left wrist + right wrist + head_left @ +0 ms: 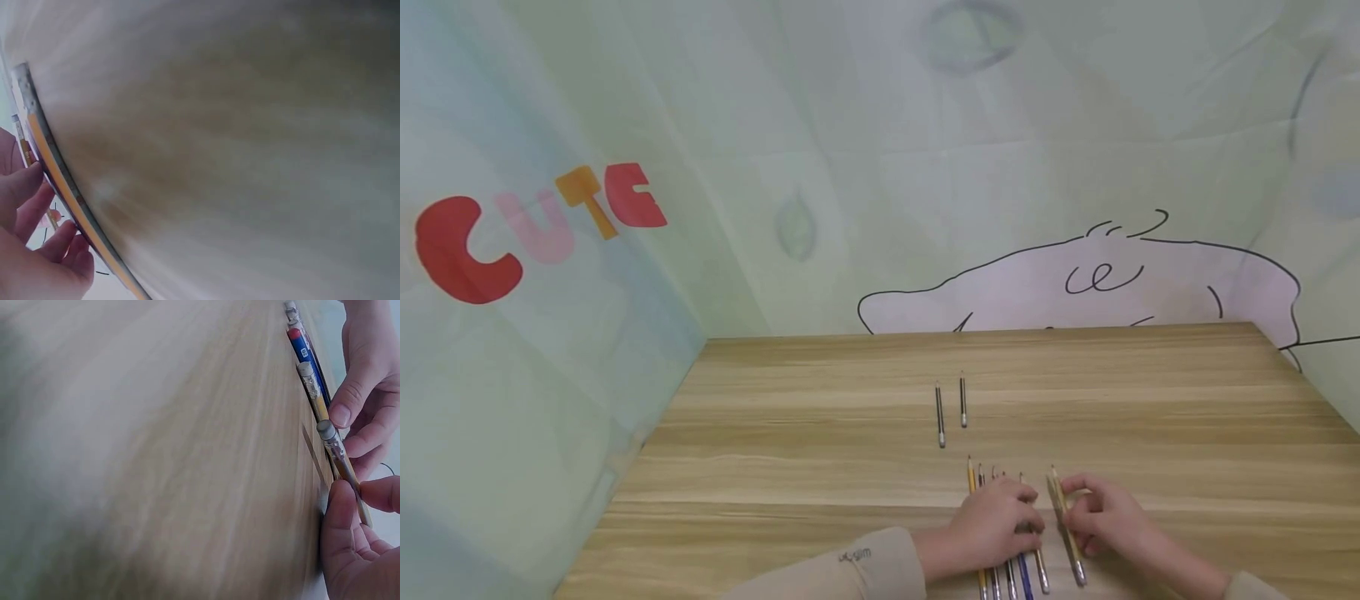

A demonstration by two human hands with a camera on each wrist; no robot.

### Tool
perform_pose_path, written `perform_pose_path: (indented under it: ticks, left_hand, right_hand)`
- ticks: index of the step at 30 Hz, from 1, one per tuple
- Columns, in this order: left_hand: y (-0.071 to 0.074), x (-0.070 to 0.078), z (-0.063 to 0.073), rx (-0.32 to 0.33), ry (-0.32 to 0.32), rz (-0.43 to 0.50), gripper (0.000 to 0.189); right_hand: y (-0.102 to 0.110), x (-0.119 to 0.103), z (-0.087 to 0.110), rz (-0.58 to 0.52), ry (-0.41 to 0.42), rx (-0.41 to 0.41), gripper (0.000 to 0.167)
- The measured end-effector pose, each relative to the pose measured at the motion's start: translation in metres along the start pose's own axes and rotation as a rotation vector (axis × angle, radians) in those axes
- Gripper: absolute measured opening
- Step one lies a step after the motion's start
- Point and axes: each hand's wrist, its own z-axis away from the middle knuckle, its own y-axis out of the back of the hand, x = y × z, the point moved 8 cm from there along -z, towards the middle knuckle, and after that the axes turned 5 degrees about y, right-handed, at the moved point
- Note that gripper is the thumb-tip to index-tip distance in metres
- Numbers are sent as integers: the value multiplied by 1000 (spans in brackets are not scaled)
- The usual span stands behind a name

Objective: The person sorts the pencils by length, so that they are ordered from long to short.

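My right hand [1112,521] pinches a yellow pencil [1074,553] between thumb and fingers, its eraser end toward me, tilted slightly on the table. Just left of it, my left hand [991,527] lies over a row of several pencils. Its thumb and fingertips hold the row's rightmost pencil [1041,571], also yellow with an eraser. A blue pencil [1025,577] and an orange pencil [971,475] belong to the same row; the hand hides their middles. From the right wrist, the left thumb [341,415] shows against the yellow pencil, close to the blue one [301,349].
Farther back on the wooden table [790,417] lie two dark pencils, one left [940,415] and one right [963,402], with erasers toward me. A printed cloth [850,167] hangs behind the table's far edge and along its left side.
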Motion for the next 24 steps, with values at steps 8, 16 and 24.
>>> perform_pose_path:
  ticks: [8,16,24]
  left_hand:
    - [1,0,3,-8,-20,14,17]
    - [4,2,7,0,-39,4,16]
    - [5,3,9,27,-48,-18,16]
  right_hand:
    - [-5,-4,0,23,7,-19,48]
    - [-14,-10,-2,69,61,-36,44]
    - [-20,-14,-4,128,59,2,39]
